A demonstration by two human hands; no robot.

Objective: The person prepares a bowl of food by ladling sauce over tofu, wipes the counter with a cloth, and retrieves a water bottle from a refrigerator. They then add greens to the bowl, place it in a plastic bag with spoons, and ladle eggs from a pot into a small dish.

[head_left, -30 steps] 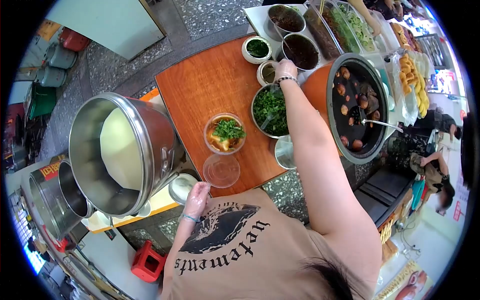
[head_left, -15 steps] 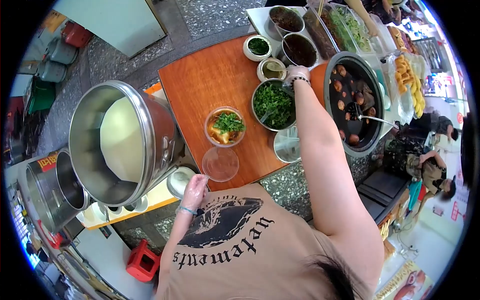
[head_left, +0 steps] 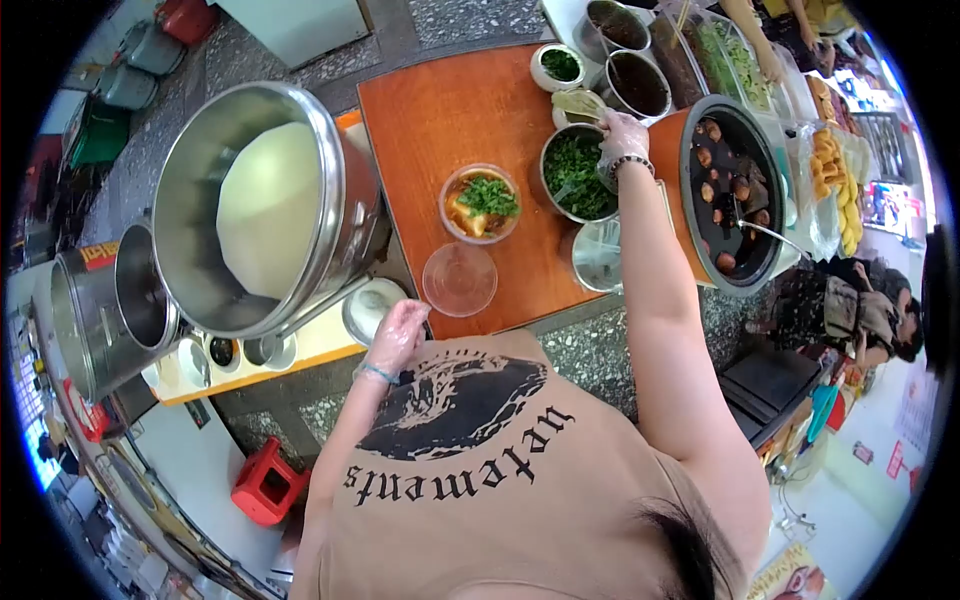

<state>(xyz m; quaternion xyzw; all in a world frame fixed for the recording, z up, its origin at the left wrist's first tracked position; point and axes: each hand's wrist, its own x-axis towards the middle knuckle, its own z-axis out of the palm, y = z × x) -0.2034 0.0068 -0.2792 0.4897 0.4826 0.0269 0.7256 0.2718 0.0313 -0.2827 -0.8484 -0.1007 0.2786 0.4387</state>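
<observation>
My right hand (head_left: 625, 137), in a clear plastic glove, is closed on a small spoon (head_left: 577, 102) at the mouth of a small white pot (head_left: 565, 121). Below that hand stands a steel pot of chopped green herbs (head_left: 577, 170). My left hand (head_left: 400, 332), also gloved, has its fingers pinched at the near-left edge of a round clear plastic lid (head_left: 460, 279). Just beyond the lid is a clear plastic bowl (head_left: 446, 222) with pale chunks, brown sauce and chopped herbs in it.
A large steel pot (head_left: 325, 150) with a pale mass stands left. On the right are a dark pot of eggs in broth (head_left: 735, 262), a clear container (head_left: 598, 257) and sauce pots (head_left: 637, 84). A red stool (head_left: 262, 492) is at lower left; other people are at right.
My right hand has taken hold of the spoon in the small white pot and drawn back slightly. My left hand stays at the lid's edge. The whole view has shifted.
</observation>
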